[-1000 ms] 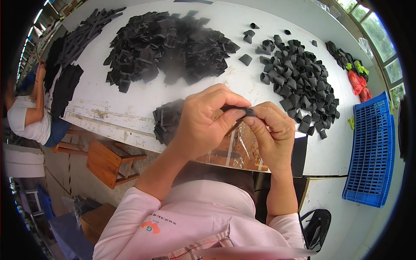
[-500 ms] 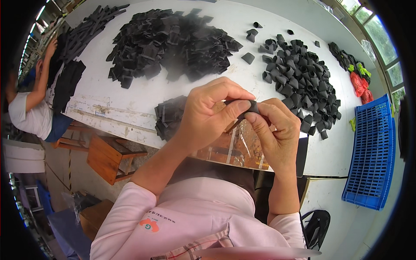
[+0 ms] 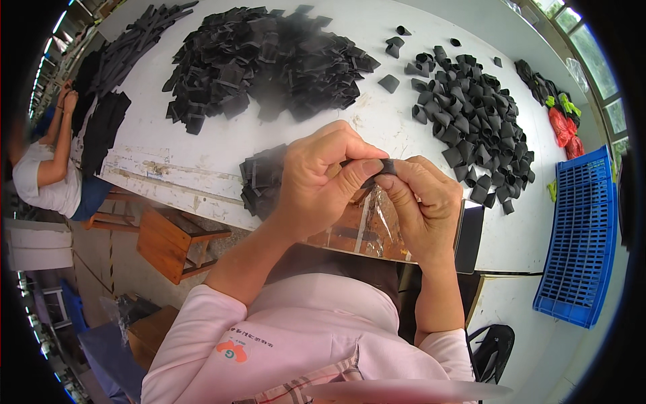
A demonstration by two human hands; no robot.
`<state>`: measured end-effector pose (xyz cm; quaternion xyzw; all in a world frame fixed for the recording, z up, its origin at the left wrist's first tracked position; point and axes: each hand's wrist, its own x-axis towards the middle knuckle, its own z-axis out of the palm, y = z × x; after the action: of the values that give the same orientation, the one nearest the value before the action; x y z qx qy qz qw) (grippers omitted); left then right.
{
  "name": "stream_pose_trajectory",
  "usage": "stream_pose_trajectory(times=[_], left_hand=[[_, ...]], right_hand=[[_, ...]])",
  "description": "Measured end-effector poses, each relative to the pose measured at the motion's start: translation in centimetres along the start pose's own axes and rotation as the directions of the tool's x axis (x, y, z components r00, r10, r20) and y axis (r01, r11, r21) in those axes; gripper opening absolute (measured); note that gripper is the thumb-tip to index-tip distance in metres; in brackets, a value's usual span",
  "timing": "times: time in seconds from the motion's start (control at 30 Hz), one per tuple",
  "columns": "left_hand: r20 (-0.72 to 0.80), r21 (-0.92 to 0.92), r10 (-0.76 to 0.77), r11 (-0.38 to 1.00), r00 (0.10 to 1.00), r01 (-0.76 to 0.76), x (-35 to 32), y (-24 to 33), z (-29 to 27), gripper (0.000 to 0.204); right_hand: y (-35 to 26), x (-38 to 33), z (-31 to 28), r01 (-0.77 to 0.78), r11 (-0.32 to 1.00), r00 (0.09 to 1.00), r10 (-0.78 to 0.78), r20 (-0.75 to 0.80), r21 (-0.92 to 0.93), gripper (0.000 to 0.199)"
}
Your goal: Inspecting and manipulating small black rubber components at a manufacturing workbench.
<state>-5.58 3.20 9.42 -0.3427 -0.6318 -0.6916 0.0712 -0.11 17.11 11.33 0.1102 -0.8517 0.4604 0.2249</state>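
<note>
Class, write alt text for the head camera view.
Two hands, left hand and right hand, pinch one small black piece together above a white table. Heaps of black pieces cover the table; a blue crate stands at right.

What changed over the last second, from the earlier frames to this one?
Little. Both hands, left hand and right hand, keep pinching the small black piece; the left thumb has slid over it. A person far left raised their arms. The black piles and blue crate stayed put.
</note>
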Motion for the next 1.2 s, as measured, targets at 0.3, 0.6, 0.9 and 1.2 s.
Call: stream_pose_trajectory(times=[0.3, 0.6, 0.9, 1.2], left_hand=[[-0.110, -0.181, -0.059, 0.983, 0.992, 0.038, -0.4, 0.5, 1.5, 0.004], [0.069, 0.106, -0.024, 0.994, 0.997, 0.017, 0.0, 1.5, 0.3, 0.006], [0.043, 0.050, -0.021, 0.999, 0.999, 0.019, 0.1, -0.9, 0.4, 0.007], [-0.244, 0.779, -0.284, 0.512, 0.927, 0.362, -5.1, -5.8, -3.9, 0.025]], right_hand=[[-1.1, -0.1, -1.0, 0.048, 0.995, 0.998, -0.050, -0.022, -0.091, 0.006], [0.9, -1.3, 0.6, 0.150, 0.969, 0.982, -0.169, -0.082, -0.197, 0.005], [0.6, -1.0, 1.7, 0.170, 0.890, 0.954, -0.256, -0.155, -0.423, 0.008], [7.9, 1.3, -3.6, -0.158, 0.517, 0.838, 0.521, -0.163, 0.841, 0.039]])
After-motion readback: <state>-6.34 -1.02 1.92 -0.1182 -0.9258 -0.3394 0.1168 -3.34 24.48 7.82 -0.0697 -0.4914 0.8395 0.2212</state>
